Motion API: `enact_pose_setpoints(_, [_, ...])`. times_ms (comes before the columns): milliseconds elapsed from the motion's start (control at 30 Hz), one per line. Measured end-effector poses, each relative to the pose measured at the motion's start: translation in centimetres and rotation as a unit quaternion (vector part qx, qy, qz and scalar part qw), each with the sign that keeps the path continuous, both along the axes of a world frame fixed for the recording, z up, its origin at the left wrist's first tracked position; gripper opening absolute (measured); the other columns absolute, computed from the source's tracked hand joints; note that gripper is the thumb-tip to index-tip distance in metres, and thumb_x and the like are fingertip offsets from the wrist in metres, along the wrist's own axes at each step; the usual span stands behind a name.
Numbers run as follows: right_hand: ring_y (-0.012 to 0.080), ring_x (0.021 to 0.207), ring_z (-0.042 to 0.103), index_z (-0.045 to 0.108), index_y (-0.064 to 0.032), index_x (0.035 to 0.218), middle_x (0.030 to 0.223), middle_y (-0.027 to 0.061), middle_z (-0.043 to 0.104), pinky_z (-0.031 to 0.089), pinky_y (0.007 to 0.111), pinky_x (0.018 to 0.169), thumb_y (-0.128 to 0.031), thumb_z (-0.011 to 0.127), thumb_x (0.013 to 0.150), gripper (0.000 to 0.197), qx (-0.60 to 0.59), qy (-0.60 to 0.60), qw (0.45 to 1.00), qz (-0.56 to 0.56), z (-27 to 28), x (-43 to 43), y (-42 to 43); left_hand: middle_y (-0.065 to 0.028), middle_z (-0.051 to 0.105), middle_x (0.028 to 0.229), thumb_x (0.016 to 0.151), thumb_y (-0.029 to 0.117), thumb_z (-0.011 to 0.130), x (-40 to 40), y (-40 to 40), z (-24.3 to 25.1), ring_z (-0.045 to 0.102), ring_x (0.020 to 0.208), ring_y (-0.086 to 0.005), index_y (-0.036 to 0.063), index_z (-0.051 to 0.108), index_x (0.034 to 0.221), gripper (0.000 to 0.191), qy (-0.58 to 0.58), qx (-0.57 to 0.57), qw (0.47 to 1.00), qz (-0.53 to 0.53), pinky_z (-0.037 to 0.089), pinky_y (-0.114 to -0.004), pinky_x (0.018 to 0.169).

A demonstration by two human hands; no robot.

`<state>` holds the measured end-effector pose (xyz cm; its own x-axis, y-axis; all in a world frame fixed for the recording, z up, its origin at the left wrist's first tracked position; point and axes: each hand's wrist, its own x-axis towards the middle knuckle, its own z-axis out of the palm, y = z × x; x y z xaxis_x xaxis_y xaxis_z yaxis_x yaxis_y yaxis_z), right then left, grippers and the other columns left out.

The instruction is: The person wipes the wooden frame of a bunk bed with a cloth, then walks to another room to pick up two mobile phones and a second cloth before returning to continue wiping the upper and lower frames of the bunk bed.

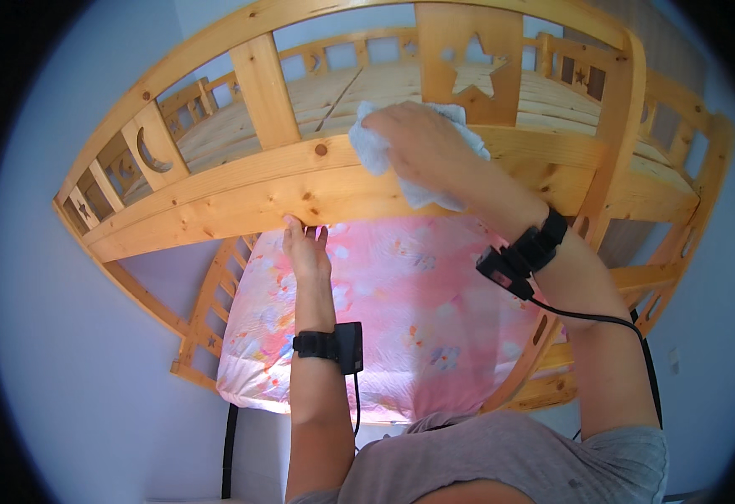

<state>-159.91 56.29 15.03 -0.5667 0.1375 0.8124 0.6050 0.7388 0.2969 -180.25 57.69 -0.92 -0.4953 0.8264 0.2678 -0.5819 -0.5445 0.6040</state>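
Note:
In my right hand [415, 142] is a pale blue-white cloth [367, 148], pressed to the upper rail of a wooden bunk bed. Part of the cloth hangs down over the front of the side board [235, 205]. My left hand [307, 242] reaches up to the lower edge of that board; its thumb rests against the front face, and its other fingertips are partly hidden behind the edge. Just above the cloth stands a wide guardrail slat [433, 57] with a star cut-out.
Bare wooden slats [336, 94] form the upper bunk's base behind the guardrail. Below lies a mattress [367, 353] under a pink floral sheet. A wooden ladder [541, 340] slants down on the right. Cabled black devices [348, 348] are strapped to both my forearms.

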Motion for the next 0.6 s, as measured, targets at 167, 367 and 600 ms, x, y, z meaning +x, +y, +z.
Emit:
enact_pose_setpoints(167, [0.0323,0.091,0.053,0.051,-0.0033,0.106,0.093,0.0149,0.057,0.043,0.038,0.081,0.002,0.051,0.068,0.038,-0.048,0.056,0.987,0.140,3.6,4.7,-2.8,-0.0042,0.049,0.103,0.087,0.041,0.049,0.8,-0.1,-0.5,0.048,0.094,-0.0187,0.0086,0.042,0.110,0.040,-0.023,-0.012,1.000,-0.005,0.039,-0.038,0.078])
enact_pose_setpoints(367, [0.0316,0.097,0.052,0.052,-0.0052,0.109,0.104,0.0171,0.054,0.041,0.038,0.083,-0.004,0.053,0.072,0.036,0.257,0.181,0.949,-0.022,13.3,15.7,-4.7,-0.0034,0.047,0.105,0.084,0.044,0.051,0.6,-0.3,1.0,0.046,0.094,-0.0178,0.0083,0.041,0.110,0.045,-0.031,-0.014,0.999,0.004,0.039,-0.036,0.075])
enact_pose_setpoints(600, [0.0300,0.086,0.058,0.055,-0.0134,0.109,0.091,0.0131,0.061,0.044,0.032,0.076,-0.023,0.051,0.080,0.031,0.138,0.261,0.918,-0.266,17.4,18.3,-1.3,-0.0029,0.048,0.106,0.083,0.046,0.052,0.6,-0.9,-0.2,0.046,0.093,-0.0170,0.0103,0.040,0.111,0.046,-0.043,-0.016,0.999,0.002,0.038,-0.035,0.075])
